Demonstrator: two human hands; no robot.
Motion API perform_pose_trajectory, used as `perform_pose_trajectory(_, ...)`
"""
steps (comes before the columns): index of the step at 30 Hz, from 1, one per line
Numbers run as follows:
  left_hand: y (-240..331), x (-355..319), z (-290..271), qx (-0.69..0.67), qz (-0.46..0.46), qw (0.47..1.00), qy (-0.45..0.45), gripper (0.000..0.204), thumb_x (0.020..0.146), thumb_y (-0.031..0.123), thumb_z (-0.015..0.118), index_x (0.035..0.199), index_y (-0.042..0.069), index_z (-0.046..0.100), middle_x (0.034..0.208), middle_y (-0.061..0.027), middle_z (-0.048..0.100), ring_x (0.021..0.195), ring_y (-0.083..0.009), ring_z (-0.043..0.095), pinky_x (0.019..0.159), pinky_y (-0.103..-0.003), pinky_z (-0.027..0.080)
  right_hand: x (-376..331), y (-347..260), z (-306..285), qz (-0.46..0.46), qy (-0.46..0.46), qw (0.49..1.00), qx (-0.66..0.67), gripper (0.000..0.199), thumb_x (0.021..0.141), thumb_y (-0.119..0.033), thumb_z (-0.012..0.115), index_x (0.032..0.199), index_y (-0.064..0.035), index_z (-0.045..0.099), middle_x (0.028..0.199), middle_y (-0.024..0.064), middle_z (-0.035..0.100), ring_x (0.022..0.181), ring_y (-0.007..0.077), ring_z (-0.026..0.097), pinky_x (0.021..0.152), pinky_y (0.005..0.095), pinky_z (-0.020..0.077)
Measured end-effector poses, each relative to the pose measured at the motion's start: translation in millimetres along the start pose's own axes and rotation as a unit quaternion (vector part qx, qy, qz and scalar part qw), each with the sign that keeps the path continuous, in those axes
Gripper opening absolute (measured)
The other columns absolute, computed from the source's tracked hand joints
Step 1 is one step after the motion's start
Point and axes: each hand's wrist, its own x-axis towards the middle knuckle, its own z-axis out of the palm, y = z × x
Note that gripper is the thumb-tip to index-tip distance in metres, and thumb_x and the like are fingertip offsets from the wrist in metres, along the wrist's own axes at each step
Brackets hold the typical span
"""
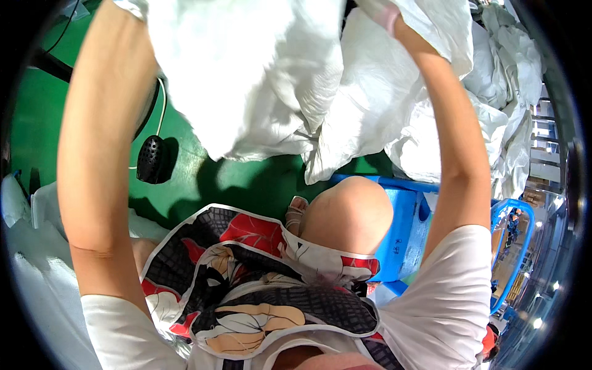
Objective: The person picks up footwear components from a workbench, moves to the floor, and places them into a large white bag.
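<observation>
A large sheet of white fabric [246, 74] hangs in loose folds from the upper edge, in front of my knees. Both my arms are raised toward it. My left forearm runs out at the top beside the fabric, and the left hand lies beyond the picture. At the upper edge, my right hand [372, 7] is partly visible among the white folds, with a pinkish band at its wrist. Its fingers are hidden, so its grip does not show.
More white fabric [502, 80] is heaped at the right. A blue plastic crate [398, 240] stands beside my knee. On the green floor [185, 185] lies a black perforated device [152, 160] with a pale cord. Pale material [37, 277] covers the lower left.
</observation>
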Motion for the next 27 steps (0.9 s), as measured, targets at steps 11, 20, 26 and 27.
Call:
perform_pose_trajectory(11, 164.2, -8.5, -62.2, -0.074, 0.169, 0.946, 0.268, 0.090, 0.068, 0.043, 0.074, 0.141, 0.008, 0.035, 0.134, -0.0217, 0.042, 0.121, -0.0350, 0.042, 0.101, -0.047, 0.034, -69.7, 29.3, -88.0, -0.033, -0.054, 0.998, -0.013, 0.032, 0.087, -0.024, 0.055, 0.111, -0.0044, 0.063, 0.101, 0.0105, 0.066, 0.092, 0.0220, 0.060, 0.086, 0.0336, 0.0449)
perform_pose_trajectory(20, 169.5, -12.9, 75.7, -0.007, 0.056, 0.976, 0.212, 0.079, 0.073, 0.035, 0.068, 0.141, 0.009, 0.036, 0.130, -0.0203, 0.047, 0.118, -0.0375, 0.045, 0.099, -0.048, 0.036, -135.9, -61.3, -80.5, -0.186, -0.204, 0.955, 0.112, 0.032, 0.087, -0.023, 0.054, 0.110, -0.0033, 0.063, 0.099, 0.0097, 0.066, 0.090, 0.0211, 0.060, 0.085, 0.0334, 0.0453)
perform_pose_trajectory(26, 165.7, -7.4, 70.6, -0.362, -0.004, 0.932, -0.024, 0.033, 0.080, 0.020, 0.059, 0.111, 0.006, 0.059, 0.098, -0.0198, 0.064, 0.091, -0.0342, 0.061, 0.081, -0.038, 0.049, -165.3, -72.9, -131.8, 0.088, -0.283, 0.870, 0.393, 0.048, 0.082, -0.032, 0.064, 0.113, 0.0046, 0.058, 0.091, 0.0069, 0.064, 0.081, 0.0172, 0.061, 0.075, 0.0317, 0.0508)
perform_pose_trajectory(27, 164.3, -9.3, 65.7, -0.370, -0.040, 0.927, -0.050, 0.033, 0.081, 0.018, 0.058, 0.112, 0.006, 0.059, 0.099, -0.0199, 0.064, 0.092, -0.0333, 0.061, 0.081, -0.037, 0.049, -165.9, -71.1, -132.7, 0.027, -0.238, 0.888, 0.393, 0.053, 0.081, -0.032, 0.065, 0.117, 0.0054, 0.055, 0.100, 0.0092, 0.061, 0.091, 0.0175, 0.058, 0.082, 0.0310, 0.0470)
